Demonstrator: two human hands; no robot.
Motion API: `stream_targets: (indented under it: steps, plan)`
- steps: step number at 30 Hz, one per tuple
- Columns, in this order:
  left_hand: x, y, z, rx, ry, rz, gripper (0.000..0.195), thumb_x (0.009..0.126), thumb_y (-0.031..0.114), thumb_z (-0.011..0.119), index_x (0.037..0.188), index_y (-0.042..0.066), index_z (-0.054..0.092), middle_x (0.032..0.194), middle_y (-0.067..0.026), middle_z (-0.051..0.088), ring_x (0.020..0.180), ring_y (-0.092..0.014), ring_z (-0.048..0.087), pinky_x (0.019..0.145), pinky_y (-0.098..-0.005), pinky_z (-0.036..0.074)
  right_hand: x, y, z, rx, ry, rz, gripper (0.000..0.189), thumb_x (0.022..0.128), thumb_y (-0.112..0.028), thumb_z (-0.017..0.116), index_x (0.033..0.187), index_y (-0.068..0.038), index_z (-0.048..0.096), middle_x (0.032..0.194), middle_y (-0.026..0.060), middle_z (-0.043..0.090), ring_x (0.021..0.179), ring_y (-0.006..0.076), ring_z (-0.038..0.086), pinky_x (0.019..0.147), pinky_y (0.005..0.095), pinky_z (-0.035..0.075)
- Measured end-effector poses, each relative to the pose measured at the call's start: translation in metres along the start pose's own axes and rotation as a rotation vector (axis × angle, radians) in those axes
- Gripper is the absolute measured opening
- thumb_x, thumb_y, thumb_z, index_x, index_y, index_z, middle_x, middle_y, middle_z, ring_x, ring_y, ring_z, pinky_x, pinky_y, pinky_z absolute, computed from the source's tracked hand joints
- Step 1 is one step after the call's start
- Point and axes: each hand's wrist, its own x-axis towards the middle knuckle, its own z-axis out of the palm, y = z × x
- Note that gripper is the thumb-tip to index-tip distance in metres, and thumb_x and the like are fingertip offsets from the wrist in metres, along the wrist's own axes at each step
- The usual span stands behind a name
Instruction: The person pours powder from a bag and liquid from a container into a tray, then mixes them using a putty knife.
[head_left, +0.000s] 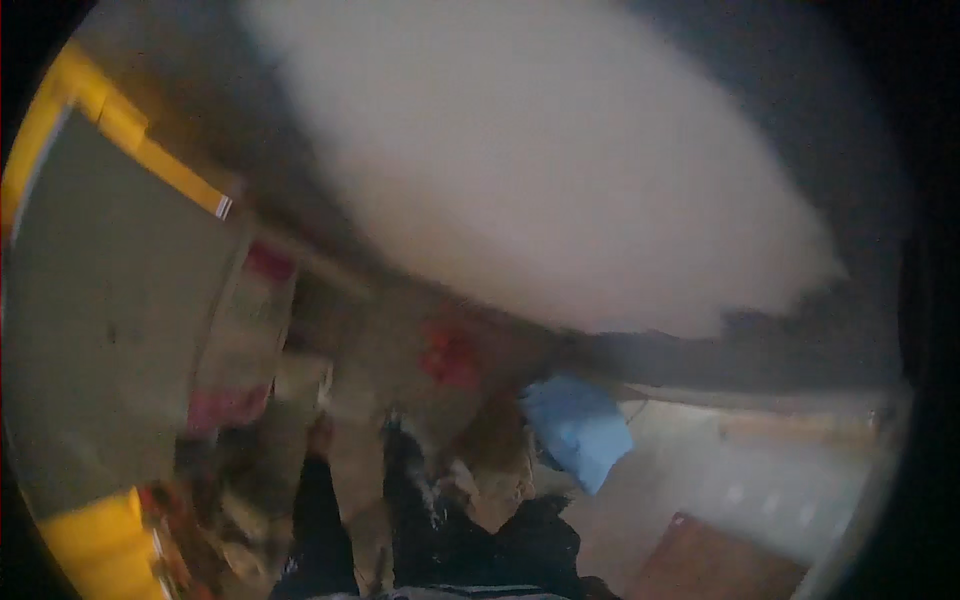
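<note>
A dark sleeve reaches up from the lower edge, and at its end is what looks like my left hand (319, 435), small and blurred. Just beyond it lies a pale box-like object (300, 382); whether the fingers touch it cannot be told. My right hand cannot be made out among the dark clothing (442, 532). To the right of that clothing is a light blue piece of cloth or a bag (577, 427). A large, badly blurred whitish sheet-like thing (562, 165) fills the upper middle and hides what lies behind it.
On the left stands a grey-green panel (112, 300) with yellow edging (169, 172). Beside it runs a pale strip with pink-red patches (229, 405). A blurred red object (450, 352) lies mid-view. At right is a pale surface (720, 465) bearing a reddish-brown board (720, 562).
</note>
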Motion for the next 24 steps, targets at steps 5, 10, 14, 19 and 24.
stream_targets:
  steps: [5, 10, 14, 19, 24]
  plan:
    - [-0.075, 0.181, -0.092, -0.184, -0.538, 0.052, 0.040, 0.089, 0.038, 0.050, 0.118, 0.011, 0.054, 0.114, -0.0084, 0.058, 0.099, -0.025, 0.056, 0.081, -0.0355, 0.046, 0.091, 0.146, -0.078, -0.193, -0.174, -0.563, 0.032, 0.092, -0.027, 0.051, 0.111, -0.001, 0.057, 0.104, 0.0143, 0.058, 0.087, 0.0291, 0.059, 0.070, 0.0455, 0.051]
    - [-0.163, 0.409, -0.132, -0.189, -0.786, 0.395, 0.035, 0.088, 0.033, 0.055, 0.113, 0.007, 0.056, 0.103, -0.0086, 0.060, 0.096, -0.023, 0.058, 0.076, -0.0332, 0.048, 0.128, 0.232, -0.161, 0.916, -0.512, -0.352, 0.028, 0.089, -0.024, 0.053, 0.105, -0.001, 0.059, 0.088, 0.0106, 0.061, 0.077, 0.0225, 0.060, 0.063, 0.0382, 0.050]
    - [-0.234, 0.633, -0.195, 0.067, -0.932, 0.831, 0.034, 0.090, 0.022, 0.057, 0.118, 0.005, 0.051, 0.101, -0.0093, 0.059, 0.094, -0.021, 0.059, 0.073, -0.0308, 0.050, 0.116, 0.219, -0.198, 0.076, 0.146, -0.632, 0.020, 0.087, -0.019, 0.056, 0.097, -0.002, 0.059, 0.080, 0.0067, 0.062, 0.068, 0.0162, 0.059, 0.058, 0.0294, 0.048]
    - [-0.326, 0.864, -0.154, -0.704, -1.389, 0.012, 0.033, 0.088, 0.024, 0.059, 0.112, 0.001, 0.055, 0.106, -0.0070, 0.057, 0.097, -0.020, 0.056, 0.084, -0.0327, 0.049, 0.054, 0.181, -0.276, 1.118, 0.168, -0.610, 0.020, 0.084, -0.019, 0.060, 0.097, -0.004, 0.060, 0.082, 0.0062, 0.062, 0.070, 0.0145, 0.059, 0.060, 0.0280, 0.049]
    - [-0.405, 1.028, -0.116, -0.549, -1.754, 0.510, 0.027, 0.095, 0.016, 0.049, 0.119, 0.004, 0.048, 0.107, -0.0090, 0.056, 0.101, -0.022, 0.057, 0.085, -0.0336, 0.049, 0.014, 0.095, -0.383, 1.117, 0.105, -0.723, 0.038, 0.088, -0.022, 0.057, 0.117, 0.002, 0.053, 0.100, 0.0116, 0.061, 0.083, 0.0192, 0.060, 0.073, 0.0330, 0.049]
